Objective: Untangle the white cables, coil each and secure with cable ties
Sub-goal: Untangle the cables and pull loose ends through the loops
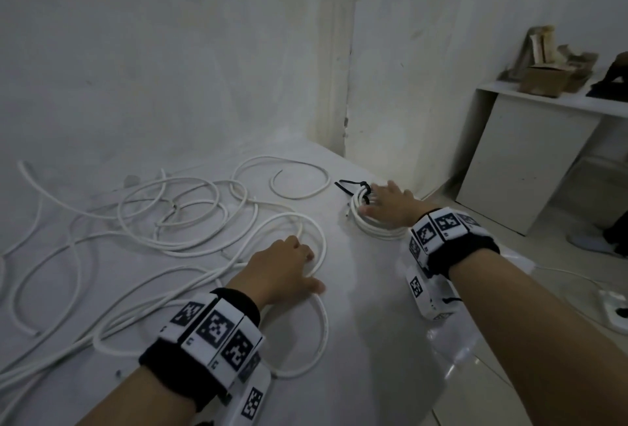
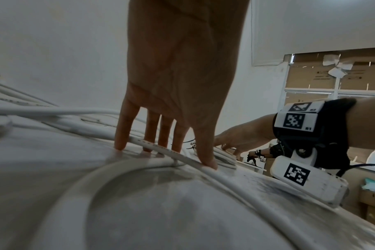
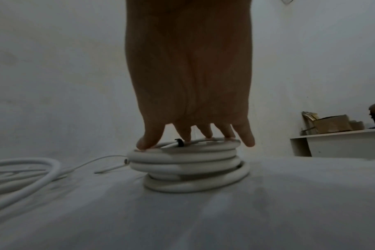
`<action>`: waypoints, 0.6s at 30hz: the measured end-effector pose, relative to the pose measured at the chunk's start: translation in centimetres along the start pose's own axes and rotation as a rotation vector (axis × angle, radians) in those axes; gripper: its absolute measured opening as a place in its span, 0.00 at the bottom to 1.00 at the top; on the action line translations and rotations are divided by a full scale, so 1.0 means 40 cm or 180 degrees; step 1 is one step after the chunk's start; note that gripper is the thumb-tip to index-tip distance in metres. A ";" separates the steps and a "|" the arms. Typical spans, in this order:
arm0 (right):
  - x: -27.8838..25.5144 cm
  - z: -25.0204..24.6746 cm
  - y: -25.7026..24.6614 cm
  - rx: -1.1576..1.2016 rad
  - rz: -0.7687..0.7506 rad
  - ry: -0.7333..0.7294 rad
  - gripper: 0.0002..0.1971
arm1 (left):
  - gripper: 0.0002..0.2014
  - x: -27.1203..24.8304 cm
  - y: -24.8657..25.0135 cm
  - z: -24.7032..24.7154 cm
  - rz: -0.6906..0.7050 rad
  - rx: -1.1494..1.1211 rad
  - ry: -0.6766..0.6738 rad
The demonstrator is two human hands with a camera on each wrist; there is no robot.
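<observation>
Loose white cables [image 1: 176, 215] lie tangled over the left half of the white table [image 1: 356, 323]. My left hand [image 1: 299, 266] rests on a big cable loop [image 1: 321, 249] near the middle. In the left wrist view that hand [image 2: 188, 148] stands with straight fingers on the table and the thumb touching the cable [image 2: 225, 179]. A finished coil [image 1: 373, 232] sits at the right, bound by a black cable tie [image 1: 353, 185]. My right hand [image 1: 377, 203] lies spread on top of it. The right wrist view shows the hand [image 3: 195, 135] touching the stacked coil [image 3: 182, 162] beside the tie [image 3: 179, 142].
The table meets a white wall at the back, and its right edge runs close to the coil. Beyond that edge stands a white cabinet [image 1: 530, 140] with cardboard boxes [image 1: 547, 78] on top. A white power strip [image 1: 615, 306] lies on the floor at the right.
</observation>
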State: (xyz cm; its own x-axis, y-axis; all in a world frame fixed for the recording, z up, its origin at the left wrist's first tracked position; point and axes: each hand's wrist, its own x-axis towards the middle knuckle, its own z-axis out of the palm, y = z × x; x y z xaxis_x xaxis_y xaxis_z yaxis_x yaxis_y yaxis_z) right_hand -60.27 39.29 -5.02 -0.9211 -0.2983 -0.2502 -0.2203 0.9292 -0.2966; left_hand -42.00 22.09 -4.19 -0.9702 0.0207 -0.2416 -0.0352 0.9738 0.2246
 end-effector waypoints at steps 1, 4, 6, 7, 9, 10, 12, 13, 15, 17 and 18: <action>0.008 0.008 0.002 -0.0100 -0.0009 -0.0066 0.38 | 0.32 -0.002 0.000 0.000 0.0017 0.0007 -0.0016; 0.006 0.023 0.001 -0.0387 0.0006 0.0007 0.40 | 0.34 -0.008 -0.007 0.000 0.0097 -0.0040 -0.0051; -0.018 0.025 -0.016 -0.0426 0.0116 0.0074 0.38 | 0.33 -0.012 -0.022 -0.005 0.0129 -0.0225 -0.0162; -0.033 0.024 -0.026 -0.0511 0.0090 0.0177 0.35 | 0.31 -0.014 -0.031 -0.011 0.0123 -0.0382 -0.0229; -0.062 0.009 -0.053 -0.0525 -0.0185 0.0454 0.27 | 0.21 -0.015 -0.048 -0.020 0.0157 -0.0512 -0.0165; -0.082 -0.002 -0.069 -0.0462 -0.0478 0.0482 0.22 | 0.15 -0.018 -0.053 -0.023 0.0180 -0.0447 -0.0010; -0.125 -0.015 -0.113 -0.0375 -0.1073 0.0375 0.13 | 0.08 -0.026 -0.055 -0.023 0.0175 -0.0276 0.0327; -0.153 -0.017 -0.141 -0.0310 -0.1325 0.0316 0.12 | 0.08 -0.031 -0.054 -0.021 0.0194 -0.0248 0.0462; -0.217 -0.016 -0.206 -0.0032 -0.1522 -0.0200 0.16 | 0.08 -0.045 -0.052 -0.022 0.0228 -0.0282 0.0799; -0.261 -0.002 -0.256 0.0127 -0.1599 -0.0910 0.15 | 0.07 -0.066 -0.060 -0.039 0.0221 -0.0561 0.1355; -0.275 0.004 -0.276 0.0194 -0.1694 -0.1046 0.10 | 0.06 -0.078 -0.068 -0.054 0.0244 -0.0767 0.1682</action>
State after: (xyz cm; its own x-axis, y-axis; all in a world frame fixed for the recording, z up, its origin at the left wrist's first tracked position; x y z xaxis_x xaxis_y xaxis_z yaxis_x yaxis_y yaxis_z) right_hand -47.64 32.29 0.88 -0.5412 -0.7772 -0.3211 -0.5941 0.6237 -0.5080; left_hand -39.39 18.88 -2.01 -0.9579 -0.0870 0.2736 0.0463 0.8937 0.4462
